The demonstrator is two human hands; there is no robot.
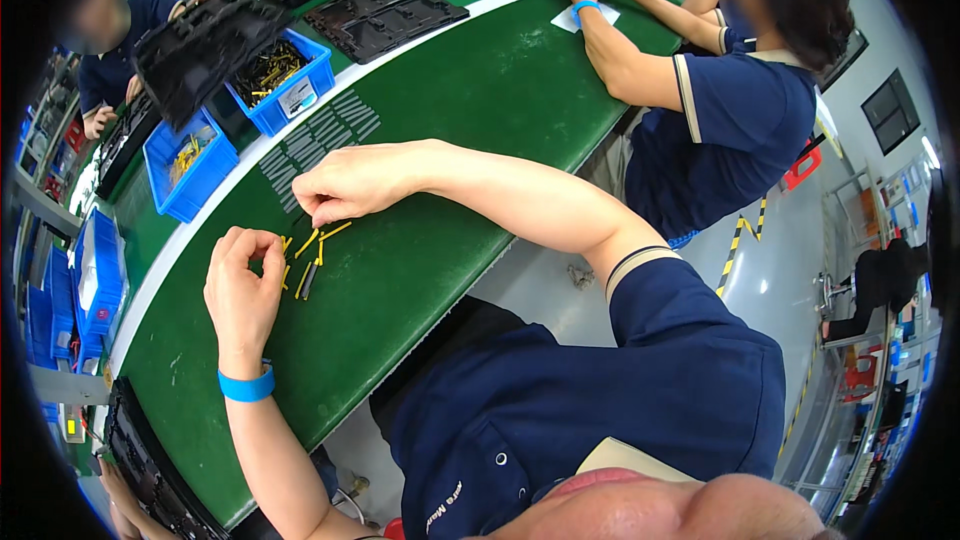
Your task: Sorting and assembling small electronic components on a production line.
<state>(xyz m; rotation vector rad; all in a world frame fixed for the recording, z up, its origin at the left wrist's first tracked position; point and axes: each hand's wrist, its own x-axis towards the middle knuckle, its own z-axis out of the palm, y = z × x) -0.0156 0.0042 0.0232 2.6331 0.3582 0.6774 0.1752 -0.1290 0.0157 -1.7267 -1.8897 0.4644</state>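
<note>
Surface: green tabletop (480, 90), near edge alongside the wearer's body, far edge bordered by a curved white band (205, 215). Loose yellow strips (307, 243) lie in a small scatter between that band and the near edge, in the gap between the hands; one dark grey strip (310, 281) lies just beside a yellow one. Grey strips (345, 120) sit in slanted rows beyond the right hand, close to the far edge.

Left hand (243, 280), blue band (247, 386) at the wrist: fingers curled inward, tips at the left side of the scatter. Right hand (355, 180): arched over from the near edge, thumb and forefinger drawn close together, pointing down at the scatter's upper end. Contact points small and partly masked by knuckles; cannot tell whether either hand pinches a strip.

Two blue bins, one with mixed black and yellow pieces (325, 75), one with yellow pieces (205, 180), stand along the far edge.

Step in hand, as judged: separating and picking loose strips by fingertip. Next move seems to call for a light pinch on a single strip, lifted clear without dragging its neighbours or brushing the grey rows
</note>
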